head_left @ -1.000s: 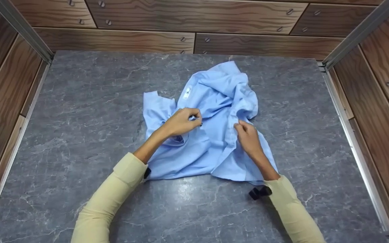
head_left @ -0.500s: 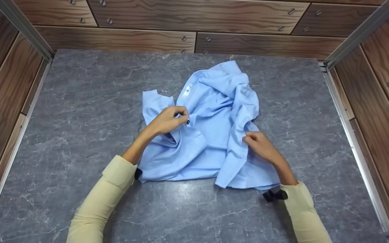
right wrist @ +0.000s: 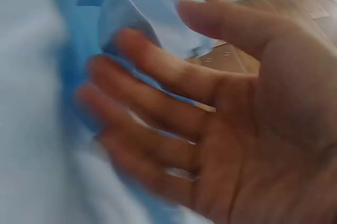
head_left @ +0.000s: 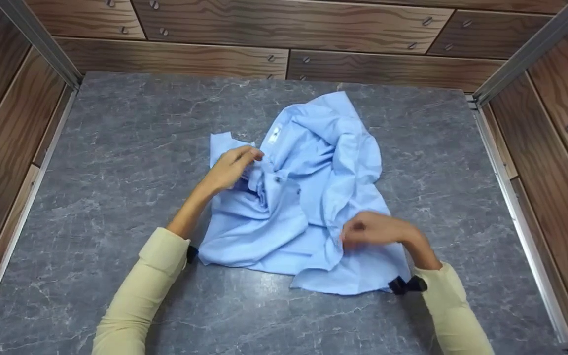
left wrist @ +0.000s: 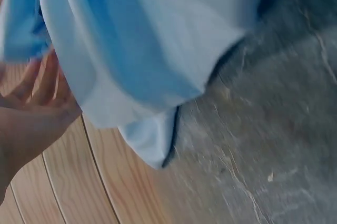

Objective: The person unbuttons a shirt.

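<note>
Woodgrain panels (head_left: pixel 289 24) border the tabletop (head_left: pixel 126 143), while unclenched hands (head_left: pixel 232 167) (head_left: pixel 377 228) partly cover the blue shirt (head_left: pixel 316 185).

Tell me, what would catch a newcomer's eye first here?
Most likely the rumpled light-blue shirt, spread over the middle of the grey tabletop. Next, the pale yellow left sleeve and right sleeve at the bottom of the head view. Behind everything, the wood-patterned wall stands out.

Both forearms (head_left: pixel 189 214) extend forward and inward; left hand (head_left: pixel 230 166), fingers loosely extended; right hand (head_left: pixel 375 229), fingers lightly bent, thumb apart.
</note>
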Motion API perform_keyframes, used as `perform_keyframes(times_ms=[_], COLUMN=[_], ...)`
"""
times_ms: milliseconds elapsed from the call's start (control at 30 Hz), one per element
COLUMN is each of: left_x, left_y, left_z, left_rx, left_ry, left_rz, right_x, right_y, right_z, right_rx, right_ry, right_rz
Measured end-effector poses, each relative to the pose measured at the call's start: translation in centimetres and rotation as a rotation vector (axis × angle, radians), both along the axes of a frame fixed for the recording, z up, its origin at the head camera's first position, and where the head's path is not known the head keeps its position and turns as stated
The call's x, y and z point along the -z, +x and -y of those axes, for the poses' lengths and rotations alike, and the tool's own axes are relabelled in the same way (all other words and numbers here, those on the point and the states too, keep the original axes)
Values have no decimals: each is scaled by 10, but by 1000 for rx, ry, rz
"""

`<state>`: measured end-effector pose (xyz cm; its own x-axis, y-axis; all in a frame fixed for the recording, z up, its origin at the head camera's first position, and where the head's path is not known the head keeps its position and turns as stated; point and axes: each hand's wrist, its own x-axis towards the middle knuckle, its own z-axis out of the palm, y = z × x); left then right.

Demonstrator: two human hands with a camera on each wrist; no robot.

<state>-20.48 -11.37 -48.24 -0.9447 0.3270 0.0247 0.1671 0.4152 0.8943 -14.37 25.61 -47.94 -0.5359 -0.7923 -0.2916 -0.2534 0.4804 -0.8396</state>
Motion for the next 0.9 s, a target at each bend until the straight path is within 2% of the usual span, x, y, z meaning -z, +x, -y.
perform_keyframes(times_ms=[67,133,233,300,400,533,633,767,900], left_x=[2,5,9,11,11,6,2,4,5], left_y=[-4,-9,-17,-22,-32,-37,-36,-36,-38], left_z=[5,10,15,16,11,-2,-7,-6,-6], left_rx=[-59,-86,-65,-18,81,185,223,240,249], left_ry=[1,-27,-107,-179,-294,-506,-619,-621,-608], left_rz=[-14,-26,-20,-17,-34,-41,-43,-52,-8], right_x=[-8,-14,-18,-19,-17,-14,-12,-9,-6], right_y=[-12,-26,-48,-62,-81,-101,-112,-123,-126], right_z=[0,1,6,13,29,57,77,96,110], right_rx=[153,338,547,612,583,397,275,206,176], right_ry=[-58,-117,-144,-127,-79,-9,56,121,114], right_rz=[-68,-161,-342,-430,-514,-509,-484,-473,-443])
